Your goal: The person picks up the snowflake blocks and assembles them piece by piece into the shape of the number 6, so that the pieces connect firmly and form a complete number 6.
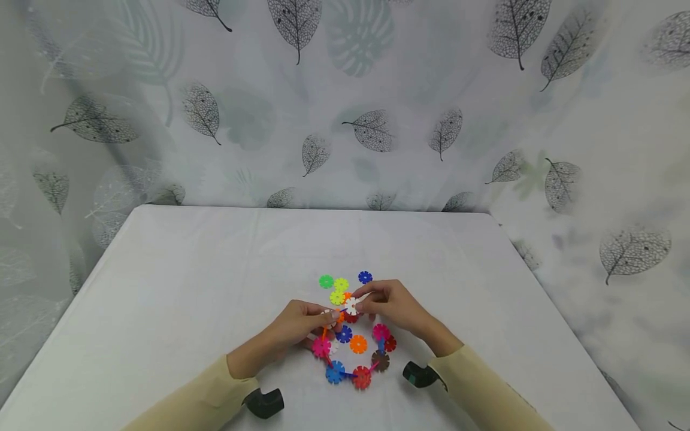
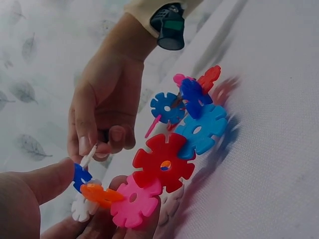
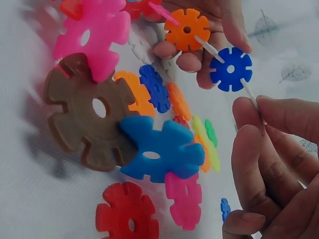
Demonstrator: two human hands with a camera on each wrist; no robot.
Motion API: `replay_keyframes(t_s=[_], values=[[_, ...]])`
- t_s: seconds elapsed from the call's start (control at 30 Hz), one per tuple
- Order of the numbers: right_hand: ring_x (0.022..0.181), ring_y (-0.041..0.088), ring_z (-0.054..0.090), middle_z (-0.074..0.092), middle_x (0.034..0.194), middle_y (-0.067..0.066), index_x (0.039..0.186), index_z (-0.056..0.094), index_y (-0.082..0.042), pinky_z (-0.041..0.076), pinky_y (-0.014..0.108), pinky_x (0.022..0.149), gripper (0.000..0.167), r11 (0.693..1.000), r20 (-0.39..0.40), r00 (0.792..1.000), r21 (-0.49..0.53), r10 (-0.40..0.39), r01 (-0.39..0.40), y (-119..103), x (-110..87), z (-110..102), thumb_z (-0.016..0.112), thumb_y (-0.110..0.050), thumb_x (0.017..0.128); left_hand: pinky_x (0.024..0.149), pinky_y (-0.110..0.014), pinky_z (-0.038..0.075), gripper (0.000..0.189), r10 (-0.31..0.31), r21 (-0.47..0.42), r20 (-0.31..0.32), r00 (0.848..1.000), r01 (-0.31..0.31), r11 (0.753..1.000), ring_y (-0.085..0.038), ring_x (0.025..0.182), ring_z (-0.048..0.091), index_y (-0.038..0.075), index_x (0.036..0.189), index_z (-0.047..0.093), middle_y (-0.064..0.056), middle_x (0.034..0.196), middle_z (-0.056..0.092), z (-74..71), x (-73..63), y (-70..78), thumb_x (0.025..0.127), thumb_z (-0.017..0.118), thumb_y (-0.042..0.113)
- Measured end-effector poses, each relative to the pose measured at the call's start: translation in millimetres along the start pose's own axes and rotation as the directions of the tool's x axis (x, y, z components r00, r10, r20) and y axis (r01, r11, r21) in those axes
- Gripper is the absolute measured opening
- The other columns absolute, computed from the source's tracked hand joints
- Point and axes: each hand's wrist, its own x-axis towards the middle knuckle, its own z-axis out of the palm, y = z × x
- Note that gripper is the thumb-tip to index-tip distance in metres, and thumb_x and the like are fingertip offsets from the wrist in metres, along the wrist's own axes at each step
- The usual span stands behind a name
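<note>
Backdrop: a pale leaf-printed sheet (image 1: 420,72) is hung behind the work area. A table (image 1: 188,269), covered in white cloth, is placed before it. Both forearms are covered by beige sleeves (image 1: 199,392).

Left hand (image 1: 296,323): thumb and fingers bent, little gap between; one end of the disc chain (image 1: 335,372) is gripped and lifted off the cloth. Right hand (image 1: 396,304): thumb and forefinger brought together; a white disc (image 1: 352,306) is pinched.

The chain, formed of slotted discs joined edge into edge, is curved on the table between the forearms. A dark device (image 1: 265,404) is worn at the left wrist; another (image 1: 420,375) is worn at the right.

Loose discs: an orange disc (image 1: 358,344) and a blue disc (image 1: 344,334) are enclosed by the curve. Beyond the hands, a green disc (image 1: 326,281) is seen near two yellow discs (image 1: 341,284), with a dark blue disc (image 1: 365,277) set apart to the right. The white disc's edge is brought against a slot of the chain's blue end disc (image 3: 231,74); seating depth cannot be told.
</note>
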Motion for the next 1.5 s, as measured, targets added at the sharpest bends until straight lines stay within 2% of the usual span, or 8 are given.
replay_keyframes(t_s=[0.17, 0.27, 0.43, 0.63, 0.93, 1.1, 1.33, 1.5], values=[[0.078, 0.038, 0.068, 0.075, 0.091, 0.008, 0.118, 0.071, -0.004, 0.059, 0.042, 0.075, 0.026, 1.000, -0.002, 1.000, -0.004, -0.018, 0.018, -6.5, -3.8, 2.5, 0.073, -0.017, 0.095, 0.060, -0.024, 0.052, 0.040, 0.000, 0.009, -0.003, 1.000, 0.000, 1.000, -0.018, 0.084, 0.067, 0.006, 0.117, 0.076, -0.006, 0.099, 0.076, 0.5, 0.1, 1.4, 0.096, 0.070, 0.040], [0.077, 0.036, 0.068, 0.075, 0.089, 0.007, 0.113, 0.072, -0.004, 0.059, 0.041, 0.073, 0.024, 1.000, -0.025, 1.000, -0.015, -0.016, 0.016, -6.3, -3.8, 4.3, 0.075, -0.017, 0.094, 0.061, -0.025, 0.052, 0.041, 0.007, -0.002, 0.006, 1.000, -0.007, 1.000, -0.018, 0.085, 0.068, 0.005, 0.117, 0.075, -0.007, 0.100, 0.076, 0.3, 0.0, 2.0, 0.096, 0.070, 0.039], [0.077, 0.030, 0.070, 0.075, 0.089, 0.003, 0.105, 0.075, -0.007, 0.059, 0.032, 0.071, 0.019, 0.999, -0.068, 0.997, -0.012, -0.038, 0.038, -1.5, -2.5, 7.7, 0.078, -0.020, 0.091, 0.067, -0.026, 0.055, 0.040, 0.037, -0.014, 0.023, 0.999, -0.036, 0.999, -0.019, 0.087, 0.069, 0.002, 0.119, 0.074, -0.008, 0.102, 0.076, -0.6, 0.7, 1.5, 0.097, 0.070, 0.036], [0.079, 0.029, 0.069, 0.074, 0.089, 0.002, 0.101, 0.077, -0.008, 0.059, 0.035, 0.070, 0.016, 0.997, -0.099, 0.993, -0.047, -0.063, 0.059, -5.1, -4.1, 11.9, 0.078, -0.020, 0.091, 0.070, -0.029, 0.058, 0.039, 0.051, -0.034, 0.030, 0.998, -0.050, 0.998, -0.021, 0.088, 0.072, 0.000, 0.118, 0.074, -0.009, 0.101, 0.076, -0.1, 1.5, -0.5, 0.097, 0.070, 0.032], [0.076, 0.020, 0.065, 0.073, 0.085, -0.002, 0.101, 0.079, -0.009, 0.056, 0.029, 0.065, 0.016, 0.991, -0.064, 0.994, -0.107, -0.089, 0.082, -5.1, -4.3, 12.8, 0.078, -0.021, 0.091, 0.068, -0.030, 0.059, 0.036, 0.052, -0.049, 0.009, 0.999, -0.052, 0.997, -0.021, 0.084, 0.072, 0.000, 0.115, 0.075, -0.009, 0.096, 0.076, 2.4, 0.4, -3.3, 0.095, 0.073, 0.030], [0.077, 0.021, 0.066, 0.074, 0.087, -0.001, 0.103, 0.079, -0.009, 0.058, 0.033, 0.067, 0.018, 0.990, -0.052, 0.993, -0.107, -0.102, 0.096, -4.5, -4.0, 12.8, 0.078, -0.022, 0.091, 0.068, -0.031, 0.059, 0.037, 0.057, -0.050, 0.005, 0.998, -0.056, 0.997, -0.020, 0.082, 0.071, 0.001, 0.115, 0.075, -0.009, 0.097, 0.076, 1.4, -0.4, -2.9, 0.094, 0.074, 0.031], [0.084, 0.021, 0.068, 0.075, 0.092, -0.001, 0.113, 0.077, -0.009, 0.060, 0.040, 0.074, 0.023, 0.992, -0.023, 0.995, -0.077, -0.098, 0.096, -2.9, -3.5, 13.1, 0.074, -0.023, 0.095, 0.073, -0.034, 0.060, 0.047, 0.093, -0.005, 0.002, 0.996, -0.093, 0.996, -0.020, 0.092, 0.070, 0.000, 0.126, 0.069, -0.009, 0.106, 0.075, -1.1, -0.3, 1.2, 0.093, 0.075, 0.034], [0.089, 0.020, 0.065, 0.075, 0.098, -0.001, 0.117, 0.077, -0.010, 0.058, 0.037, 0.076, 0.026, 0.991, -0.006, 0.994, -0.086, -0.105, 0.104, -1.5, -2.1, 11.3, 0.069, -0.026, 0.099, 0.070, -0.035, 0.060, 0.048, 0.112, 0.001, -0.004, 0.994, -0.112, 0.994, -0.020, 0.091, 0.071, 0.002, 0.132, 0.066, -0.009, 0.109, 0.074, -0.9, 0.7, 0.2, 0.094, 0.074, 0.030]])
